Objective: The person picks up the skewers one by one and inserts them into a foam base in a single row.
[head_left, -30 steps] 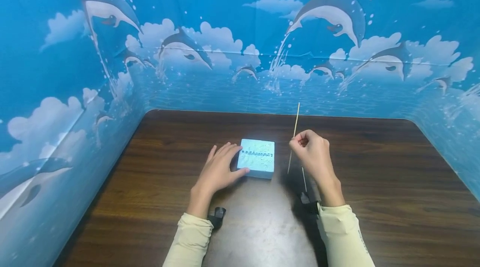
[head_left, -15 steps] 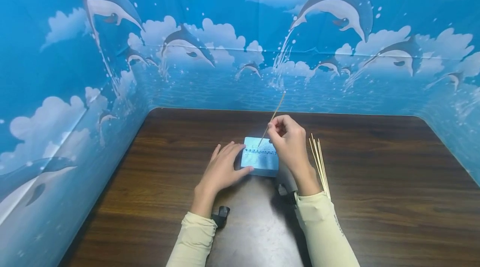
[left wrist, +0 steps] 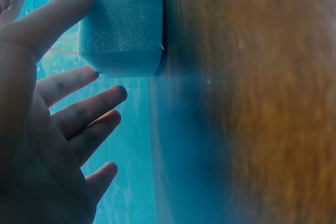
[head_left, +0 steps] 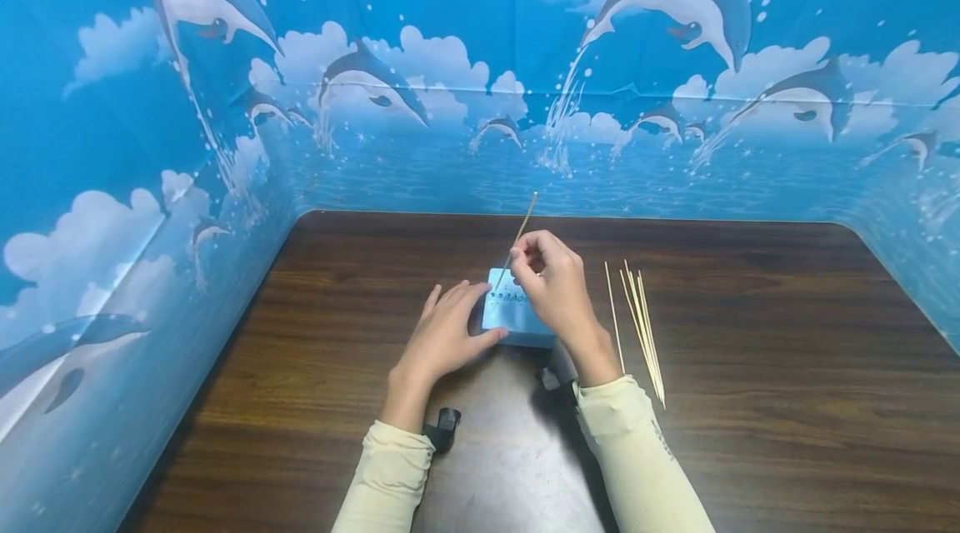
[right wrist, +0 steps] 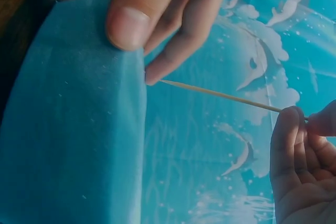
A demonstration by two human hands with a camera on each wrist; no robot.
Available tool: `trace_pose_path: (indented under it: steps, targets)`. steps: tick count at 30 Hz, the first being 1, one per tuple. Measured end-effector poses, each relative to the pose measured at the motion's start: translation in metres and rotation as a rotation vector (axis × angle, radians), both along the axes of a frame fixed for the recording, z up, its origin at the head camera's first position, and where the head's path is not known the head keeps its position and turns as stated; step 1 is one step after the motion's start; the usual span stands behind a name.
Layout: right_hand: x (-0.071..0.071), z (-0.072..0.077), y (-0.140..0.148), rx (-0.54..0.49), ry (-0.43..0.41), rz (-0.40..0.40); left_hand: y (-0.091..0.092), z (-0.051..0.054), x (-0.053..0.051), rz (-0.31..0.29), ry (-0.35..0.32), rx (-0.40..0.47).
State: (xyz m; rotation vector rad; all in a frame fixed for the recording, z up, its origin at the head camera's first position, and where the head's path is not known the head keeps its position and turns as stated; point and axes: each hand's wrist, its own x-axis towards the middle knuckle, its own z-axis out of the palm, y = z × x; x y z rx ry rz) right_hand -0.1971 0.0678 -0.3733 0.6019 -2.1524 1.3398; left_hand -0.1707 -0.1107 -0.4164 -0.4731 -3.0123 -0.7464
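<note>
A light-blue foam block (head_left: 517, 321) lies on the table, with a row of dark holes or marks across its top. My left hand (head_left: 442, 333) steadies its left side between thumb and index finger, the other fingers spread; the left wrist view shows the thumb (left wrist: 68, 11) against the block's side. Between thumb and fingertips, my right hand (head_left: 558, 291) pinches a thin wooden skewer (head_left: 525, 216), tilted over the block's left part. In the right wrist view, the skewer's pointed end (right wrist: 173, 83) is near the block's top edge and the left index fingertip. Whether it touches the foam, I cannot tell.
Several loose skewers (head_left: 642, 325) lie right of the right forearm, one (head_left: 613, 300) apart from the others. The dark wood table (head_left: 765, 350) meets a blue dolphin-print curtain (head_left: 420, 166) at the back and sides. Black wrist cameras (head_left: 442, 429) sit under the wrists.
My right hand has carried the skewer left from beside the block to over its left part, tilting it. The loose skewers have come into view. My left hand has stayed at the block.
</note>
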Motion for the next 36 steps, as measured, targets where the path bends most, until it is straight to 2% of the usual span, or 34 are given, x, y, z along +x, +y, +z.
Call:
trace_pose_path:
  steps: [12, 24, 30, 36]
  targets:
    - [0.001, -0.009, -0.003, 0.045, -0.050, 0.008, 0.002, -0.001, 0.000, 0.002, -0.012, 0.008]
    - [-0.002, -0.030, -0.010, 0.121, -0.082, 0.043, 0.002, -0.004, 0.000, -0.008, -0.007, -0.003]
    - [-0.003, -0.035, -0.011, 0.131, -0.094, 0.037, 0.002, -0.004, 0.000, 0.003, -0.014, 0.002]
    - [-0.004, -0.036, -0.007, 0.180, -0.166, 0.029, 0.003, -0.002, 0.001, 0.008, -0.034, 0.016]
